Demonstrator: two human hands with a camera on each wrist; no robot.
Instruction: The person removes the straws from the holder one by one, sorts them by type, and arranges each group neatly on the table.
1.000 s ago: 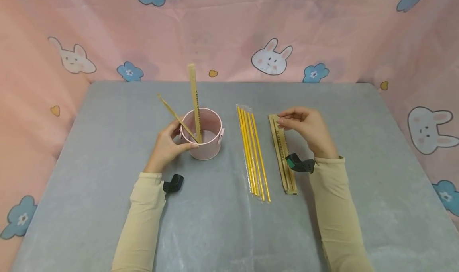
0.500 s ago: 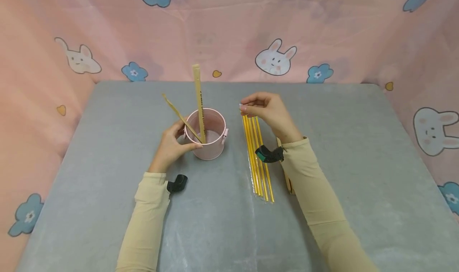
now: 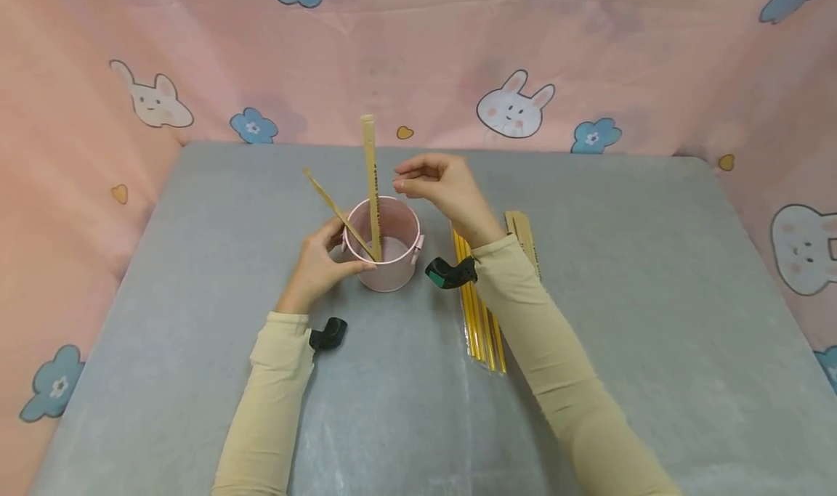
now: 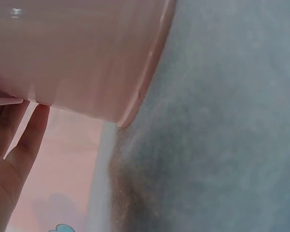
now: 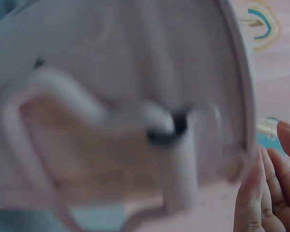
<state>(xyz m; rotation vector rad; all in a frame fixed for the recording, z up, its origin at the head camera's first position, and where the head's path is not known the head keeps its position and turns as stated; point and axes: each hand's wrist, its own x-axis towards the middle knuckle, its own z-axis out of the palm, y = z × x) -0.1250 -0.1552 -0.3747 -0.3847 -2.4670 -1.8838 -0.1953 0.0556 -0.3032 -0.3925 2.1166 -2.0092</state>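
Note:
In the head view, my left hand (image 3: 317, 271) grips a small pink bucket (image 3: 386, 274) by its left side, thumb along the front rim. Two slim brown paper sleeves stand in the bucket: a printed one (image 3: 370, 169) nearly upright, the other (image 3: 323, 194) leaning left. My right hand (image 3: 441, 187) hovers past the bucket's back right rim, close to the upright sleeve, fingers loosely bent with nothing visible in them. Close up, the left wrist view has fingers (image 4: 34, 135) against the bucket wall. Blurred in the right wrist view is the bucket's handle lug (image 5: 179, 169), beside my right fingers.
Yellow straws (image 3: 480, 336) in clear plastic lie right of the bucket, partly under my right forearm. Beyond them are more brown paper sleeves (image 3: 523, 227), also partly covered by the sleeve of my arm. A pink curtain (image 3: 418, 60) hangs behind the grey table (image 3: 654, 300).
My right hand has moved left, from over the brown paper sleeves, across the top of the straws, to the bucket's rim. My left hand keeps its grip on the bucket.

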